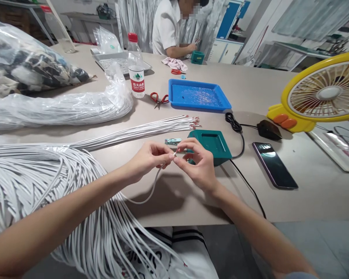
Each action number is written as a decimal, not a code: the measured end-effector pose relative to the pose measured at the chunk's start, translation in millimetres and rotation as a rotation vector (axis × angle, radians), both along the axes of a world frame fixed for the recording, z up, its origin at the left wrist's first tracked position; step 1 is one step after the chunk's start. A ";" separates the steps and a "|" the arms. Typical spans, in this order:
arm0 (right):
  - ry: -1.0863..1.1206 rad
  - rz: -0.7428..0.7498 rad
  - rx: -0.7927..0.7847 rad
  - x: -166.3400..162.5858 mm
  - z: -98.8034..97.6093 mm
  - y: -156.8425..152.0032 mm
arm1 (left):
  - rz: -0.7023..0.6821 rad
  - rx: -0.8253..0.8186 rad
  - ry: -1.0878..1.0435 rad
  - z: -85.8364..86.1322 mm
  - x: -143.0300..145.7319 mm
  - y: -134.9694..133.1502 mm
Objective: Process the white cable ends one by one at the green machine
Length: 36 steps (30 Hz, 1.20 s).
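Observation:
My left hand (pixel 149 159) pinches the end of a single white cable (pixel 151 190) that loops down toward the table edge. My right hand (pixel 197 162) meets it fingertip to fingertip, pinching the cable's tip; what else it holds is too small to make out. Both hands hover just in front of a green device (pixel 216 141) with a small metal clip (pixel 172 141) beside it. A big bundle of white cables (pixel 46 182) spills over the table edge at my left. A flat row of finished cables with red tips (pixel 151 130) lies behind my hands.
A blue tray (pixel 199 95), red snips (pixel 158 99), a water bottle (pixel 135 66) and bagged cables (pixel 61 108) lie farther back. A phone (pixel 275 164), a black cord (pixel 242 147) and a yellow fan (pixel 322 93) sit at right. Another person (pixel 171 27) works across the table.

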State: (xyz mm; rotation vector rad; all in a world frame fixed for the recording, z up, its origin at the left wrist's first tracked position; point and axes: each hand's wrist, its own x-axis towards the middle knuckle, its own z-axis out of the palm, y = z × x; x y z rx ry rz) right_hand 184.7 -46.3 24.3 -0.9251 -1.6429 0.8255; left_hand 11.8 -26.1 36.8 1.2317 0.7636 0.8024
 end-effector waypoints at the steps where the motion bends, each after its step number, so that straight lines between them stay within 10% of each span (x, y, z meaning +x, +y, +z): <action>1: -0.032 -0.034 0.052 -0.7 -0.3 -0.4 | 0.005 -0.010 -0.004 0.1 0.3 -0.1; 11: -0.209 -0.210 0.407 -3.9 -7.5 -2.0 | 0.016 -0.085 -0.046 -1.2 1.3 -1.8; 36: -0.036 -0.015 0.068 0.1 -3.8 -0.1 | 0.094 0.116 0.114 5.5 4.8 -4.4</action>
